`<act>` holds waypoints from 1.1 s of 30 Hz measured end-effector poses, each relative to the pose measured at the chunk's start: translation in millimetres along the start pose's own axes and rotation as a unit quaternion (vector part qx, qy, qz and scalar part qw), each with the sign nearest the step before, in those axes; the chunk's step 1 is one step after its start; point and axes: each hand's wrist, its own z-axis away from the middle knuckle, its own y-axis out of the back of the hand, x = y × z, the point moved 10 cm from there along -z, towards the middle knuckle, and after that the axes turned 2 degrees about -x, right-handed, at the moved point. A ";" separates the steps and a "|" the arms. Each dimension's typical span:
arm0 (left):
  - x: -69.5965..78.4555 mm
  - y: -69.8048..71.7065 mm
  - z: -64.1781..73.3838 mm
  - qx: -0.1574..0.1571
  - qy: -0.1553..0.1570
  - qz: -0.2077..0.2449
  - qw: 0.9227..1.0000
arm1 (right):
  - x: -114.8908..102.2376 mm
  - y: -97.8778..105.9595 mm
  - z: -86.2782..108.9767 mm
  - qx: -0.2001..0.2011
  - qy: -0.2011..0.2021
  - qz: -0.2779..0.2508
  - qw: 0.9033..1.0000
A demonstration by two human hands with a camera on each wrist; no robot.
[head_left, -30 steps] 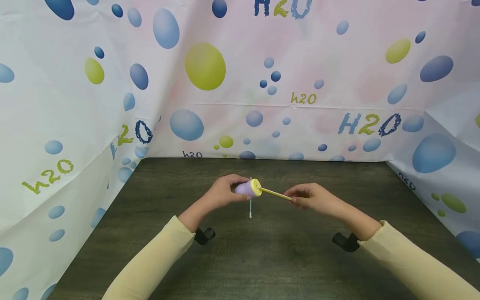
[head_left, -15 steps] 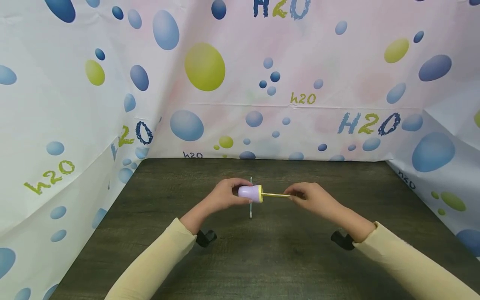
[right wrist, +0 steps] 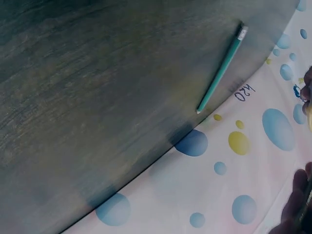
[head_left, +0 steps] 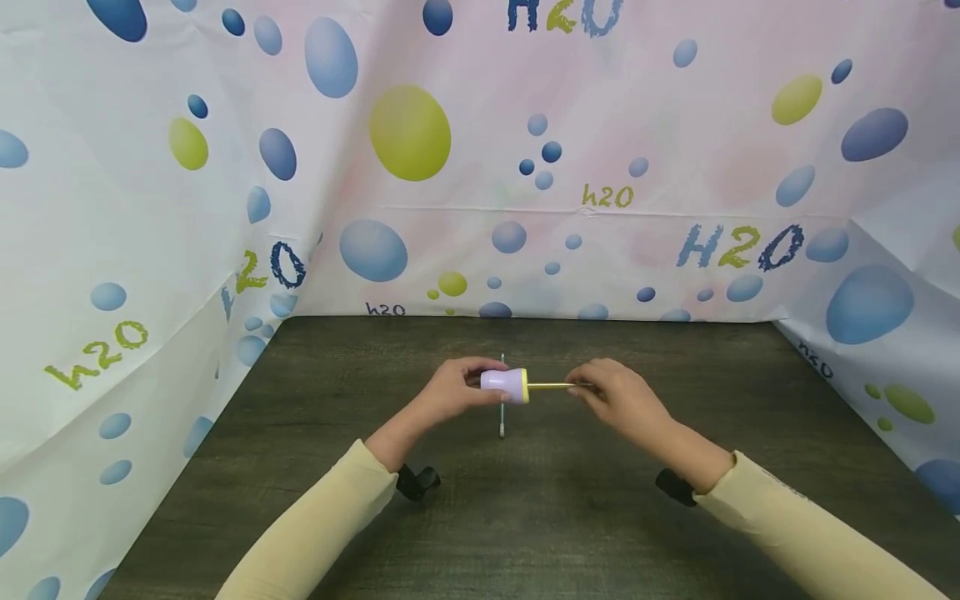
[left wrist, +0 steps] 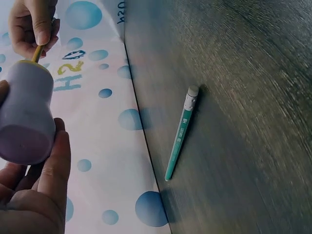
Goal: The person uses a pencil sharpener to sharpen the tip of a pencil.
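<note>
My left hand (head_left: 450, 390) grips a lavender pencil sharpener (head_left: 504, 386) with a yellow rim, held sideways above the table. A yellow pencil (head_left: 551, 386) runs into the sharpener's yellow end, so its tip is hidden. The pencil's other end is pinched between thumb and fingers of my right hand (head_left: 622, 400). In the left wrist view the sharpener (left wrist: 27, 105) has a waisted, cup-like body with a rounded base. A green pencil (left wrist: 179, 139) with a white eraser end lies on the table below; the right wrist view shows this green pencil (right wrist: 222, 73) too.
The dark wood table (head_left: 555, 517) is bordered at the back and sides by a white sheet (head_left: 637, 275) with blue and green spots and "H2O" lettering. Black wrist mounts (head_left: 418, 483) show beneath both forearms.
The sharpener and yellow pencil have swung from a tilt to nearly level, and the sharpener's yellow face has turned away from view. My right hand has rotated and shifted slightly left, nearer the sharpener.
</note>
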 end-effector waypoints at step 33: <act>17.2 -0.6 6.8 0.047 -0.066 -0.089 0.993 | 25.4 -42.3 -10.3 -0.184 -0.122 -0.185 0.958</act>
